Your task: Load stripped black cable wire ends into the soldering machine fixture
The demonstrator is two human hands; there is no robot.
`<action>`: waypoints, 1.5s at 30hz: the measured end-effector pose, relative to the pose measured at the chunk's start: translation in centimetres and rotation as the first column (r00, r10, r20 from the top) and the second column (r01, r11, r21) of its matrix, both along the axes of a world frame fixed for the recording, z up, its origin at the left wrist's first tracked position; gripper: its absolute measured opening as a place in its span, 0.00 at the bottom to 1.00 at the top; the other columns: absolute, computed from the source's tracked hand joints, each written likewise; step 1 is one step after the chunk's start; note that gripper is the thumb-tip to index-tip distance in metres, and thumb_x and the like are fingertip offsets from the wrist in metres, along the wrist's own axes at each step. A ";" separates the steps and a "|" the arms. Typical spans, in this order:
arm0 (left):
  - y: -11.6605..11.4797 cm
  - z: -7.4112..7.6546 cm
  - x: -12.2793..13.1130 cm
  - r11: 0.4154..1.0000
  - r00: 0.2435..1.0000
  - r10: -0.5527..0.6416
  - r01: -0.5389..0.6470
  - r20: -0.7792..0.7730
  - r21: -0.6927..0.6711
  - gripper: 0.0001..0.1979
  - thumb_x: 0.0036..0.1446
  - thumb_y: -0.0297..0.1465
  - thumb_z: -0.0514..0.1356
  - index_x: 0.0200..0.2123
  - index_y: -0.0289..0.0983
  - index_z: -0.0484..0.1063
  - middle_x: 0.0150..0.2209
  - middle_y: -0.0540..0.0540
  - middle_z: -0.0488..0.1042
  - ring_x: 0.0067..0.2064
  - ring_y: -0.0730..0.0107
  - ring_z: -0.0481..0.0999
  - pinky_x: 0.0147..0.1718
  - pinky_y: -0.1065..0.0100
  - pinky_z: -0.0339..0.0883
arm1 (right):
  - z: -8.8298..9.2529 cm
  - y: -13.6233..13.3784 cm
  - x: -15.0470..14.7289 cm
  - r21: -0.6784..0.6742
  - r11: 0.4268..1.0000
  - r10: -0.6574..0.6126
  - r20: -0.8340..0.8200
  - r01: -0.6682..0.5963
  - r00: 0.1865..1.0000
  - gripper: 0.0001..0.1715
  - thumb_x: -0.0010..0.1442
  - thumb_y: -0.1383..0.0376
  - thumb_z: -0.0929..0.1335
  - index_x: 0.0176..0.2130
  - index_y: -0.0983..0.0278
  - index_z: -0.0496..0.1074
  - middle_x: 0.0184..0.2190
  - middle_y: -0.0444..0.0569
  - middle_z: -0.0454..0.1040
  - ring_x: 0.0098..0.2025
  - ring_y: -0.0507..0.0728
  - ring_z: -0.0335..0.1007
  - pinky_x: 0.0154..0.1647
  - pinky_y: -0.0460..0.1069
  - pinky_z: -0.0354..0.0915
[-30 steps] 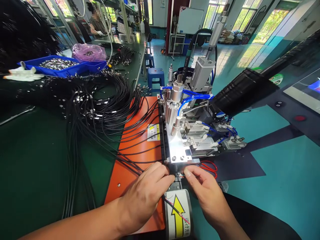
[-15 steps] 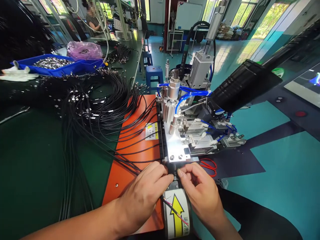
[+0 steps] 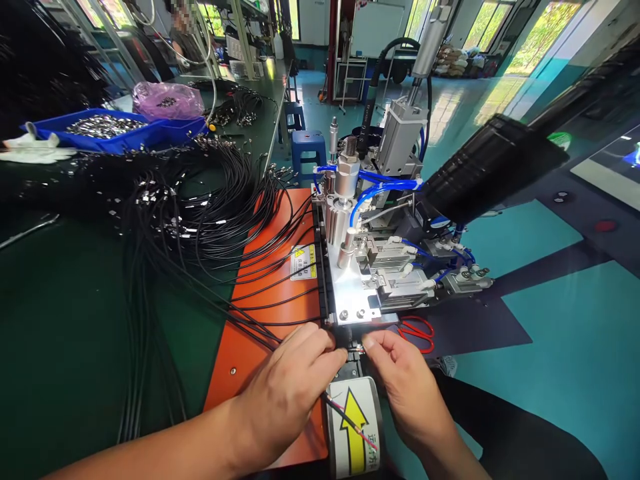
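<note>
Your left hand curls around a black cable; your right hand pinches thin wires between thumb and finger beside the machine.

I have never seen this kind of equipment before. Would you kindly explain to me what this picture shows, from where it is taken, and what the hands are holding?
This view comes from a camera worn on a person's head, looking forward and down, so the two bare hands are the wearer's own.

The left hand is curled over a black cable, whose stripped end, with reddish wires, sticks out over a yellow arrow. The right hand pinches what look like thin wires; they are too small to tell exactly.

Just ahead stands a metal machine with blue tubes. To its left is an orange panel, then a green table bearing a pile of black cables and blue trays, one with small shiny parts.
</note>
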State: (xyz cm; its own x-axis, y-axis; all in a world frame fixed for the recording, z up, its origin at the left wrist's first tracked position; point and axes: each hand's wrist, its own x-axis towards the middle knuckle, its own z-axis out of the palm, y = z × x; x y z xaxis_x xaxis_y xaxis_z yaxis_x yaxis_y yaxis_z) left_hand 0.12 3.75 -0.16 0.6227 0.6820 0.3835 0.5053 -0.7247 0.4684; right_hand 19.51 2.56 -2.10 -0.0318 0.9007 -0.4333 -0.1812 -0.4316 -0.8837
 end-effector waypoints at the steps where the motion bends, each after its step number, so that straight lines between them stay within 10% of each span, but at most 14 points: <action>1: 0.0 0.1 0.0 1.000 1.000 -0.001 0.001 -0.004 0.009 0.11 0.67 0.23 0.52 0.47 0.31 0.72 0.37 0.40 0.70 0.40 0.61 0.68 0.36 0.62 0.69 | -0.1 0.0 0.0 -0.014 1.000 0.001 -0.035 -0.001 0.999 0.18 0.62 0.52 0.70 0.34 0.64 0.74 0.28 0.46 0.72 0.30 0.53 0.64 0.29 0.47 0.64; 12: 0.0 0.1 0.1 0.998 0.998 0.020 -0.017 -0.058 0.058 0.13 0.67 0.23 0.50 0.47 0.32 0.73 0.36 0.41 0.69 0.37 0.60 0.65 0.34 0.59 0.65 | -0.2 -0.4 -0.1 -0.012 1.000 -0.013 0.006 0.013 1.000 0.19 0.61 0.50 0.70 0.33 0.64 0.70 0.20 0.39 0.62 0.22 0.49 0.55 0.21 0.43 0.55; 22: -0.1 1.1 0.3 0.994 0.989 0.064 -0.051 -0.136 0.098 0.16 0.67 0.22 0.47 0.45 0.33 0.74 0.33 0.42 0.68 0.35 0.61 0.66 0.32 0.61 0.66 | 0.4 -0.5 0.5 0.155 0.976 0.069 0.436 -0.151 0.897 0.19 0.65 0.50 0.65 0.35 0.62 0.71 0.27 0.43 0.70 0.28 0.53 0.65 0.27 0.45 0.61; 40: -1.7 1.8 0.5 0.974 0.934 0.227 -0.217 -0.275 0.068 0.15 0.55 0.19 0.50 0.41 0.33 0.72 0.35 0.42 0.65 0.37 0.57 0.62 0.37 0.55 0.63 | 0.2 -1.4 0.0 0.119 0.991 -0.010 0.534 -0.063 0.845 0.20 0.67 0.49 0.62 0.34 0.60 0.69 0.25 0.43 0.72 0.27 0.54 0.68 0.27 0.46 0.65; 43: -2.6 1.6 0.6 0.971 0.910 0.241 -0.227 -0.338 0.081 0.17 0.55 0.21 0.51 0.45 0.33 0.72 0.35 0.42 0.65 0.37 0.57 0.62 0.38 0.55 0.63 | 1.0 -2.8 0.2 0.362 0.924 -0.115 0.570 -0.123 0.813 0.10 0.67 0.58 0.65 0.36 0.60 0.71 0.27 0.44 0.73 0.27 0.54 0.70 0.27 0.46 0.66; 45: -3.1 1.4 0.6 0.965 0.899 0.254 -0.211 -0.358 0.155 0.19 0.55 0.22 0.51 0.49 0.30 0.70 0.36 0.41 0.66 0.39 0.55 0.63 0.40 0.53 0.64 | 1.3 -3.7 0.0 0.558 0.771 -0.099 0.580 -0.306 0.809 0.04 0.64 0.67 0.66 0.39 0.60 0.72 0.29 0.46 0.73 0.28 0.54 0.71 0.29 0.46 0.67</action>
